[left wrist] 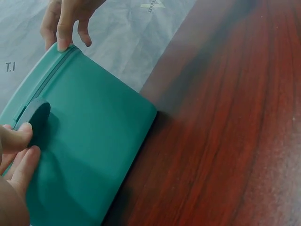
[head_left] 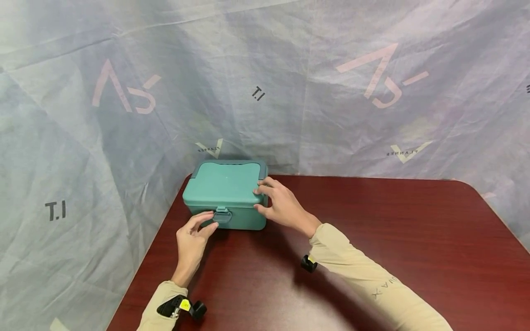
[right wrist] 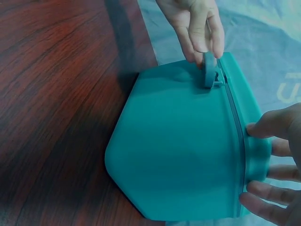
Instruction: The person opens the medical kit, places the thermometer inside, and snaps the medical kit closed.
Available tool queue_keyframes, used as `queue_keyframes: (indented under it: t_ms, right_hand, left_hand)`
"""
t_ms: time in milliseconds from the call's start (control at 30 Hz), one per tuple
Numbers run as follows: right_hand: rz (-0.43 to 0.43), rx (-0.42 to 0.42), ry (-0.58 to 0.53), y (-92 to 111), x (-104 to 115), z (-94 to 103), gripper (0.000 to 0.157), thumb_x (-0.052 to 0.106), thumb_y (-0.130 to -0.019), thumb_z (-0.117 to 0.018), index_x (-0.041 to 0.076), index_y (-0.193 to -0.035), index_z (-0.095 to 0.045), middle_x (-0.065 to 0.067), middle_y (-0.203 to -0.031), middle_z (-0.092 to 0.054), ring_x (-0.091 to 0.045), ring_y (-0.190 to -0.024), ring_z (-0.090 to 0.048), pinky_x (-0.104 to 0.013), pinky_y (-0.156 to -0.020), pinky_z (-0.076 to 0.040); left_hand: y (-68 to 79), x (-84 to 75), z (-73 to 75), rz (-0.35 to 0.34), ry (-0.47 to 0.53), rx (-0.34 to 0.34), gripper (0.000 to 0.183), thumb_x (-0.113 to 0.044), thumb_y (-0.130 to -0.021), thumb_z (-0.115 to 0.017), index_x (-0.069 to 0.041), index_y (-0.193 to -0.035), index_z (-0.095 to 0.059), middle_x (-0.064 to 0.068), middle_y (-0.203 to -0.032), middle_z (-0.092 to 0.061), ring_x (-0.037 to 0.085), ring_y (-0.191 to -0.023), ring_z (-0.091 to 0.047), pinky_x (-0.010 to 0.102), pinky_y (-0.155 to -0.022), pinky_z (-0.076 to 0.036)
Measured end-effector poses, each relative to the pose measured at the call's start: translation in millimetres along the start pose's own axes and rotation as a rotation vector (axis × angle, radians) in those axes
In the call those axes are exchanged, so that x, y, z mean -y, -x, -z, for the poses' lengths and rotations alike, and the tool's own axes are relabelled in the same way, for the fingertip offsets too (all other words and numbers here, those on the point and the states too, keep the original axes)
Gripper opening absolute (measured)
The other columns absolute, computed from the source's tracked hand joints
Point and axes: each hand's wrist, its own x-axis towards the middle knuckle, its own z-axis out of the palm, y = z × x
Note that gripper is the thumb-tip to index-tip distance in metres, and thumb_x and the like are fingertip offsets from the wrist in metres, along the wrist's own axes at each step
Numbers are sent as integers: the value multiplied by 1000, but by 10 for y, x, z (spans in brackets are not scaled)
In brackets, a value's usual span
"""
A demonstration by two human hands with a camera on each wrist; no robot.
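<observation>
A teal lidded box point(head_left: 225, 184) stands at the far left of the table with its lid down. On its front a darker latch point(right wrist: 209, 70) sticks outward from the wall, as both wrist views show. My left hand point(head_left: 192, 241) pinches the latch's left edge between thumb and fingers, seen closely in the left wrist view. Spread over the lid's right front corner, the fingers of my right hand point(head_left: 285, 204) touch the lid point(right wrist: 254, 155) without closing around it. The inside of the box is hidden.
The dark red wooden table point(head_left: 372, 230) stretches to the right of the box. Behind and to the left hangs a grey printed cloth point(head_left: 265, 124), close to the box. Each sleeve carries a small black wrist camera point(head_left: 198, 310).
</observation>
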Motion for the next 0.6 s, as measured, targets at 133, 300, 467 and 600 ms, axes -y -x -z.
queue_keyframes:
  t_ms: [133, 300, 467, 600]
  right_hand:
    - [-2, -4, -2, -2, -9, -3, 20, 17, -83, -73, 9, -100, -68, -10, -118, -55, -21, -108, -54, -34, -73, -47]
    - [-1, 0, -9, -2, -13, -5, 20, 17, -83, -73, 9, -101, -68, -10, -119, -55, -21, -106, -54, -34, -72, -47]
    - [6, -12, -12, 10, -13, -8, 19, 16, -83, -73, 9, -100, -68, -10, -118, -55, -22, -107, -54, -34, -72, -47]
    - [6, -13, -16, 10, -7, -9, 20, 16, -83, -73, 9, -101, -68, -10, -118, -55, -21, -106, -54, -34, -71, -48]
  left_hand:
    - [-35, -139, -54, 9, -32, -19, 25, 12, -80, -69, 17, -104, -63, 35, -107, -58, 32, -102, -58, 25, -79, -51]
    - [-80, -224, -124, 12, -64, -72, 23, 8, -82, -69, 16, -103, -64, 33, -94, -60, 27, -86, -62, 24, -74, -52]
    - [-122, -261, -192, -6, -58, -122, 19, 8, -81, -70, 16, -98, -66, 32, -84, -60, 27, -73, -64, 24, -69, -52]
    - [-141, -274, -232, -24, -50, -152, 19, 8, -81, -69, 17, -97, -66, 33, -87, -57, 29, -72, -61, 24, -67, -53]
